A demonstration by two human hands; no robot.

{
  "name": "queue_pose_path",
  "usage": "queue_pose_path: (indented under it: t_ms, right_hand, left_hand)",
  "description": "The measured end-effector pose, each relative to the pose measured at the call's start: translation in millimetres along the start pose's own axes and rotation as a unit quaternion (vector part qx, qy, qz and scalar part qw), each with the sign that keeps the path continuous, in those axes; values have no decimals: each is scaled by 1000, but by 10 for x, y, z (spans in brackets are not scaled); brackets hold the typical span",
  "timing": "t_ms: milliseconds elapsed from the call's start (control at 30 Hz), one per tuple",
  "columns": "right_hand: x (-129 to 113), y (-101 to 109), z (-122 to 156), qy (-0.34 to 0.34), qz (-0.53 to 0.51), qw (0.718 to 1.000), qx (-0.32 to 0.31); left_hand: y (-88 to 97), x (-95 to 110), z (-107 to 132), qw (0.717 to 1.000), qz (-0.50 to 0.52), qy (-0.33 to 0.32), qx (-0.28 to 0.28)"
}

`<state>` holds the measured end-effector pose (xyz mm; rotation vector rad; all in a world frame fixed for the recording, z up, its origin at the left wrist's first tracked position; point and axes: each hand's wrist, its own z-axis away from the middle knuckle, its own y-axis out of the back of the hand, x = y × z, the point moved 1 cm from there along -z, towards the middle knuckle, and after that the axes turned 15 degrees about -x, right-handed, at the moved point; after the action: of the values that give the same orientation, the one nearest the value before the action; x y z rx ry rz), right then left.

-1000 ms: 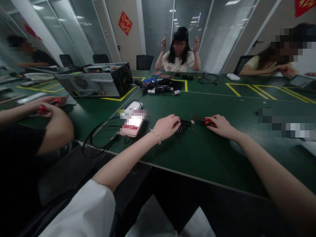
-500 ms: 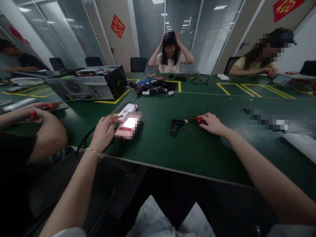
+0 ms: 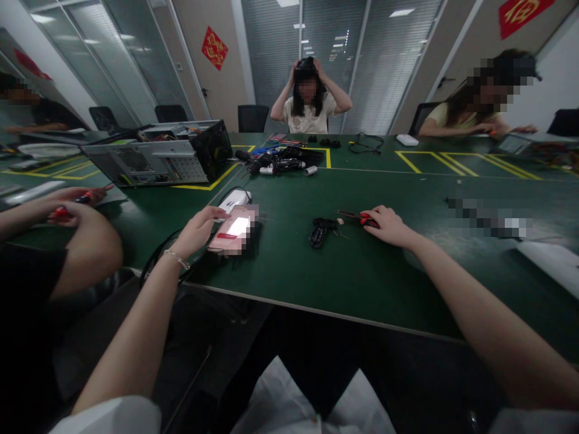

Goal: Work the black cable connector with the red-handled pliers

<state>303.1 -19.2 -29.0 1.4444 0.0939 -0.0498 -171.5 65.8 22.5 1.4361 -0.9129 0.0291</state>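
My left hand point(image 3: 196, 231) rests at the left edge of a pink phone point(image 3: 231, 231) with a lit screen, a finger stretched onto it. My right hand point(image 3: 389, 226) lies on the green table point(image 3: 344, 271), fingers closed around the red handles of small pliers point(image 3: 357, 217) whose jaws point left. Between the hands lies a small black part point(image 3: 318, 232) with tiny bits beside it, untouched.
A black cable point(image 3: 154, 265) loops off the table edge by the phone. An open computer case point(image 3: 158, 158) lies at the back left, a pile of black cables and tools point(image 3: 283, 160) mid-table. A neighbour's arms point(image 3: 67, 223) hold a red tool at left. Other people sit across.
My left hand left the black part and moved left to the phone, where it now touches the screen edge. My right hand stayed on the pliers. The view shifted slightly.
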Motion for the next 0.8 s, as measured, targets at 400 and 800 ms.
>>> queue_pose_path:
  t_ms: [400,800]
  right_hand:
    - [43,-32,-21,1,5,1000,5]
    - [18,-4,0,-1,-5,1000,-2]
  left_hand:
    - [2,99,114,993,-120,-11,12]
    - [-62,64,344,992,-105,-25,72]
